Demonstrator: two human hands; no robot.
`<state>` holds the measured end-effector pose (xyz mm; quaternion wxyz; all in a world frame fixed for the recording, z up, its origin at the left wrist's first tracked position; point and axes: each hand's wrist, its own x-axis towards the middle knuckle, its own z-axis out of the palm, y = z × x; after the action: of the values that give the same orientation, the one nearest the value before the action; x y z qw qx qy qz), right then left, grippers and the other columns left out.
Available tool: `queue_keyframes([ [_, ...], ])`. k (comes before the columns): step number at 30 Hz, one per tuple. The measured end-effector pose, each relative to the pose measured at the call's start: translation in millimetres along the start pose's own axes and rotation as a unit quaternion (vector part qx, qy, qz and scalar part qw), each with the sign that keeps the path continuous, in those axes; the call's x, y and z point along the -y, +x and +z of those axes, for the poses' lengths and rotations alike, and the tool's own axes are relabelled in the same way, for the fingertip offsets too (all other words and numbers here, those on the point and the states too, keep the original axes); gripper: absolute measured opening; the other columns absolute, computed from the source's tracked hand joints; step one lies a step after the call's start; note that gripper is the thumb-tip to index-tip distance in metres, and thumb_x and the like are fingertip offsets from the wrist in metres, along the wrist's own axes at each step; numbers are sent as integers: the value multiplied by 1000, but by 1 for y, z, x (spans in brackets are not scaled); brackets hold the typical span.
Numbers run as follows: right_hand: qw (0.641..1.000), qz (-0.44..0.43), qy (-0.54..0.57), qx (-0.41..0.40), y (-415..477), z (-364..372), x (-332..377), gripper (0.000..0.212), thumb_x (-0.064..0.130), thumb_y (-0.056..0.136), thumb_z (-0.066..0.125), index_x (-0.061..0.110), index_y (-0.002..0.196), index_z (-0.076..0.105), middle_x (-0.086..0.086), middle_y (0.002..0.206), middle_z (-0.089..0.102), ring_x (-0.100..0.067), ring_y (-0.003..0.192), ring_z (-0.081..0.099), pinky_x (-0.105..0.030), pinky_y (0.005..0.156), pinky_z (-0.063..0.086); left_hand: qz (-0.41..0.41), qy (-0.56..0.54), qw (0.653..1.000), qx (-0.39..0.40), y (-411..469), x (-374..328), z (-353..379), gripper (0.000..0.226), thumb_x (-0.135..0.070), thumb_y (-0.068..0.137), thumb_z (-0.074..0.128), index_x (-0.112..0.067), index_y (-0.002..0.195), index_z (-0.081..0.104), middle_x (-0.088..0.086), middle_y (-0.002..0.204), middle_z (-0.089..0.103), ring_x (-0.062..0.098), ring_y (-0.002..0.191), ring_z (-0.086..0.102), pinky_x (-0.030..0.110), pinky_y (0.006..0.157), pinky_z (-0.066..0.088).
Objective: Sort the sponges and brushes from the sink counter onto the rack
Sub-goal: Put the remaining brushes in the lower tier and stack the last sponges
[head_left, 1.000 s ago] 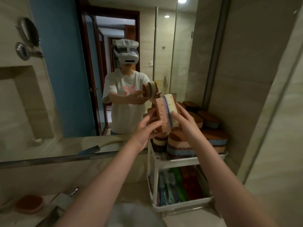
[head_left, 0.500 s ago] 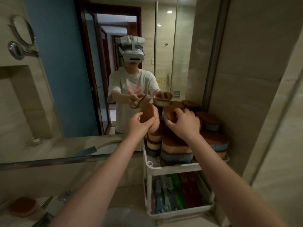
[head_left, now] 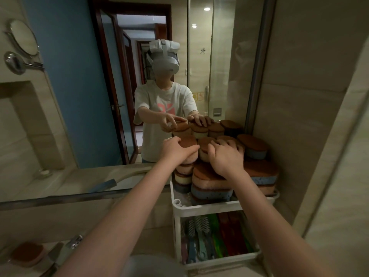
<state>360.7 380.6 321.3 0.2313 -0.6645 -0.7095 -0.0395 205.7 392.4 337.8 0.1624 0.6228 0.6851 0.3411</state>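
Note:
A white two-tier rack [head_left: 207, 206] stands against the mirror and the right wall. Its top tier carries stacks of brown-topped sponges with pink, cream and blue bodies. My left hand [head_left: 174, 149] grips a brown-and-pink sponge [head_left: 188, 146] lying on top of the left stack. My right hand [head_left: 225, 156] rests with curled fingers on a second brown-topped sponge [head_left: 204, 148] beside it, on the middle stack. The lower tier holds several brushes [head_left: 209, 238] with blue, green and red handles, lying side by side.
One more brown-and-pink sponge [head_left: 27, 253] lies on the counter at the bottom left, next to a chrome tap [head_left: 65, 248]. The mirror [head_left: 79, 86] runs along the back; a tiled wall [head_left: 299, 116] closes the right side. The sink rim shows at the bottom middle.
Both hands lowered their sponges from upright in the air onto the tops of the stacks, where the sponges now lie flat, brown side up.

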Motion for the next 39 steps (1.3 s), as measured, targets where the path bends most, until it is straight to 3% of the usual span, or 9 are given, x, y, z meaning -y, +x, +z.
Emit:
queue_keyframes([
  [5, 1000, 4, 9, 8, 0, 1, 2, 51, 40, 100, 19, 24, 138, 48, -3, 146, 43, -30, 135, 31, -49, 109, 19, -1, 23, 1000, 15, -1, -1, 10, 81, -68, 76, 55, -14, 135, 46, 12, 139, 35, 28, 124, 44, 37, 100, 39],
  [9, 1000, 1, 5, 5, -4, 1, 2, 51, 43, 99, 22, 23, 141, 45, -4, 148, 40, -28, 139, 25, -51, 112, 15, 2, -2, 1000, 22, -1, 2, 13, 67, -64, 89, 36, -19, 137, 46, 13, 144, 29, 31, 129, 38, 40, 104, 35],
  [15, 998, -33, 39, -34, -17, -7, 15, 50, 47, 98, 30, 23, 140, 44, -1, 146, 43, -25, 140, 25, -53, 115, 14, 12, -65, 998, 7, -7, 10, 8, 56, -53, 95, 32, -17, 136, 45, 12, 140, 36, 29, 125, 42, 39, 101, 37],
  [20, 989, -90, 68, -91, -37, -8, 53, 43, 44, 96, 41, 21, 130, 53, -3, 133, 54, -24, 132, 38, -48, 114, 21, 11, -122, 991, -48, -14, 35, -8, 44, -47, 96, 35, -12, 108, 59, 12, 115, 57, 25, 100, 56, 35, 84, 43],
  [23, 980, -140, 99, -104, -48, 1, 89, 35, 37, 91, 53, 16, 118, 62, -5, 119, 62, -26, 120, 49, -43, 103, 35, 12, -151, 986, -75, -24, 62, -28, 36, -44, 96, 38, -14, 92, 58, 11, 105, 60, 20, 87, 55, 30, 71, 37],
  [27, 974, -156, 156, -54, -64, 23, 148, 33, 30, 88, 58, 14, 117, 62, -6, 114, 65, -27, 111, 53, -39, 90, 44, 14, -155, 979, -129, -49, 113, -68, 26, -35, 97, 42, -15, 89, 56, 4, 94, 58, 15, 83, 50, 26, 70, 33],
  [32, 957, -152, 241, 57, -92, 66, 229, 29, 24, 88, 58, 16, 116, 63, -2, 97, 69, -21, 93, 63, -33, 76, 49, -11, -182, 971, -157, -78, 209, -115, 20, -23, 93, 51, -8, 96, 63, 6, 92, 62, 19, 84, 56, 32, 74, 43],
  [36, 941, -157, 261, 150, -113, 112, 292, 27, 24, 87, 61, 20, 113, 63, 0, 97, 69, -22, 92, 64, -39, 81, 53, -72, -161, 972, -156, -99, 295, -152, 11, -21, 92, 52, -13, 91, 60, 4, 92, 61, 17, 87, 56, 23, 70, 40],
  [39, 927, -154, 268, 211, -130, 148, 333, 28, 26, 87, 63, 20, 115, 63, 1, 96, 68, -17, 89, 62, -29, 79, 48, -133, -148, 966, -165, -112, 360, -177, 10, -22, 92, 53, -16, 94, 60, 5, 97, 63, 22, 95, 59, 28, 77, 43],
])
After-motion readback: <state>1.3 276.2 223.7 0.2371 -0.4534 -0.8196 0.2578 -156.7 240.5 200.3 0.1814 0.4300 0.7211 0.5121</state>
